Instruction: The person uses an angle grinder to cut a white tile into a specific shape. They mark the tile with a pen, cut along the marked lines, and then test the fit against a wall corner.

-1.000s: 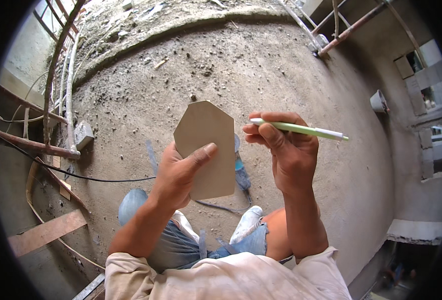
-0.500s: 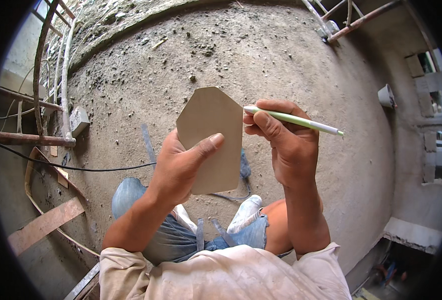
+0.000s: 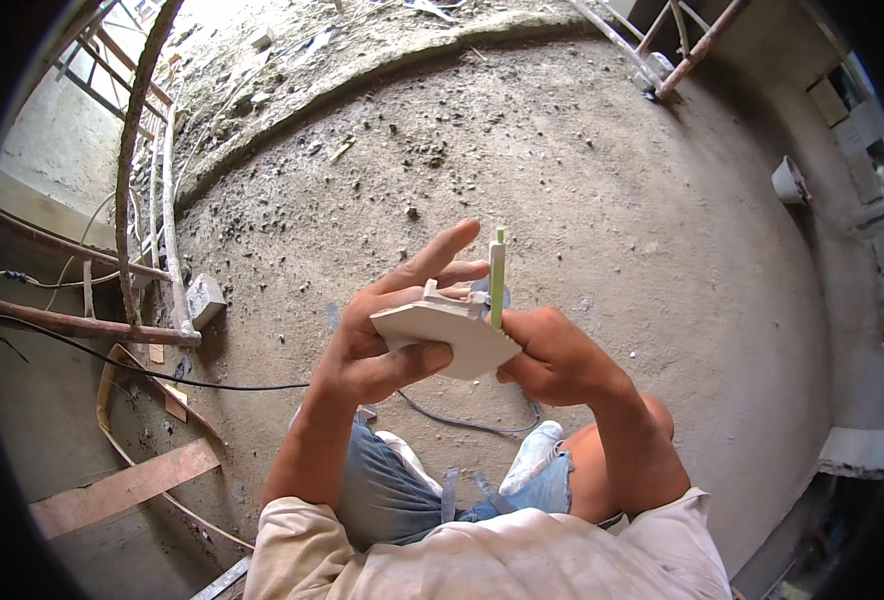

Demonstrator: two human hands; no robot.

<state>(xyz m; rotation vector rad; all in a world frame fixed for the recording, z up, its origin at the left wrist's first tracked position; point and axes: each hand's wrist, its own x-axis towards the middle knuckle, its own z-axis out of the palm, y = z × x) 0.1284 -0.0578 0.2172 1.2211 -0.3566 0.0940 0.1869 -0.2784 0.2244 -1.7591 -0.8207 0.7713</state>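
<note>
Since the earlier frames you have tipped the tile piece [image 3: 449, 335] from nearly face-on to almost edge-on, so only its pale top face and thin edge show now, and the pencil [image 3: 498, 277] has swung from lying across to standing upright. The tile sits at the centre of the frame, held in the air above your knees and the dusty concrete floor [image 3: 582, 160]. Your left hand [image 3: 387, 335] grips it from the left, thumb pressed along the near edge, the fingers spread behind and pointing toward the upper right. Your right hand [image 3: 552, 355] is closed round the lower part of the green pencil, its tip hidden against the tile's right edge; that hand may also be steadying the tile, though the view does not settle it. The piece looks stiff, thin and fairly light, with a cut point toward the lower right; it would likely chip or snap if dropped on this floor, and the sharp edges could nick you. Take it across the broad faces near the middle, not by the pointed corner. At the left of the frame lie rusty bars [image 3: 92, 325], a black cable [image 3: 162, 375] and a wooden plank [image 3: 127, 487].
</note>
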